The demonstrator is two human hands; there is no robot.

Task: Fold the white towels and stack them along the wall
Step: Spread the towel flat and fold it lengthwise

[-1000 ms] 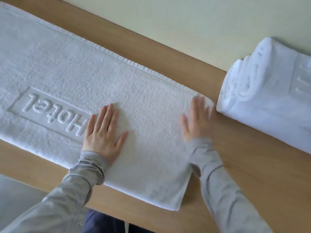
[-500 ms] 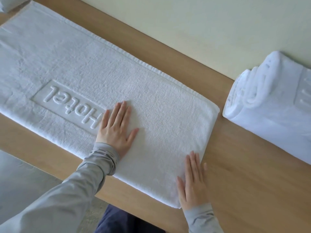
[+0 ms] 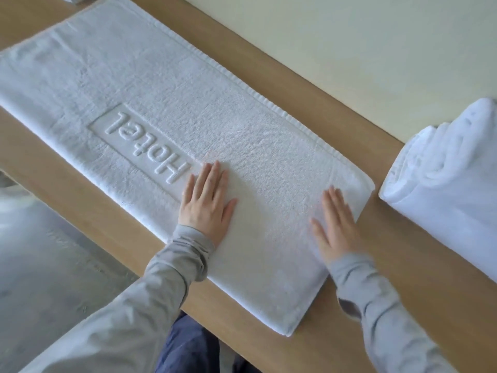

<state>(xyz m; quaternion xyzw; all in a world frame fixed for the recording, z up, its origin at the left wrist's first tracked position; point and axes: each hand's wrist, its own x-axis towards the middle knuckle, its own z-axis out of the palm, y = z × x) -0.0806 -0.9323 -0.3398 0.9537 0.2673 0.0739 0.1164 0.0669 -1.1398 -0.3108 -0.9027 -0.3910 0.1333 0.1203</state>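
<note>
Palms flat, fingers spread: I see my left hand (image 3: 207, 203) pressing the long white towel (image 3: 166, 109) beside its "Hotel" lettering (image 3: 146, 149), right hand (image 3: 336, 224) nearer the folded stack (image 3: 446, 189) by the wall (image 3: 349, 49).

Matt white terry towel (image 3: 166, 84), nubbly pile with raised "Hotel" lettering (image 3: 146, 148) and a ribbed hem, lies on a smooth, matt wood-grain table (image 3: 419, 278). Right, folded towels (image 3: 451, 184) look plush. Smooth matt cream wall (image 3: 349, 36).
</note>
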